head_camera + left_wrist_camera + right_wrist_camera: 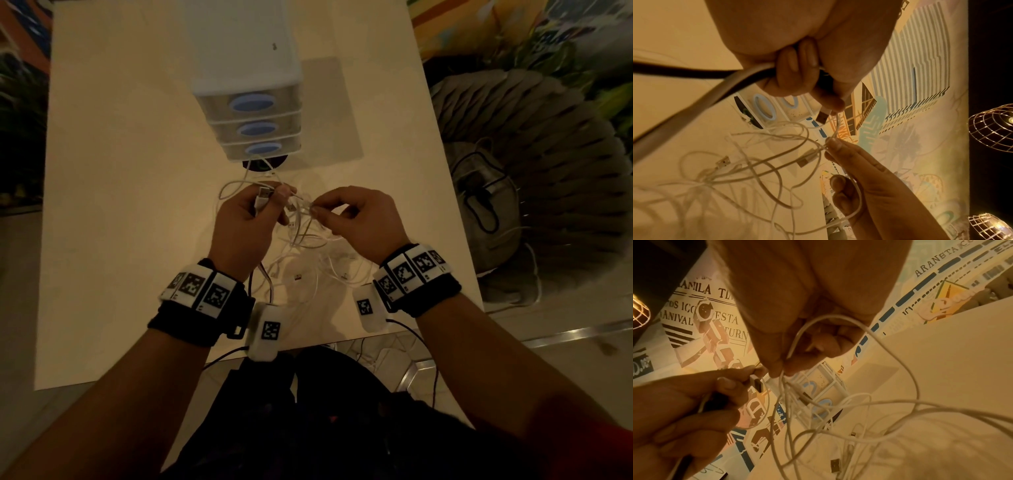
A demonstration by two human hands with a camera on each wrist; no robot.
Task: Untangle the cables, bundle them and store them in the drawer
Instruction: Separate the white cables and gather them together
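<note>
Both hands hover mid-frame over the tangle of thin white cables on the cream table: left hand grips a silver USB plug, right hand pinches one strand; behind stands the white three-drawer plastic cabinet, drawers closed.

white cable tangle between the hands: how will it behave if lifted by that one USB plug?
Probably floppy: the white cables hang in loose loops from the left hand and right hand. Likely light, since thin strands are held by a fingertip pinch. Lifting by the USB plug would probably drag the interlaced loops along.
</note>
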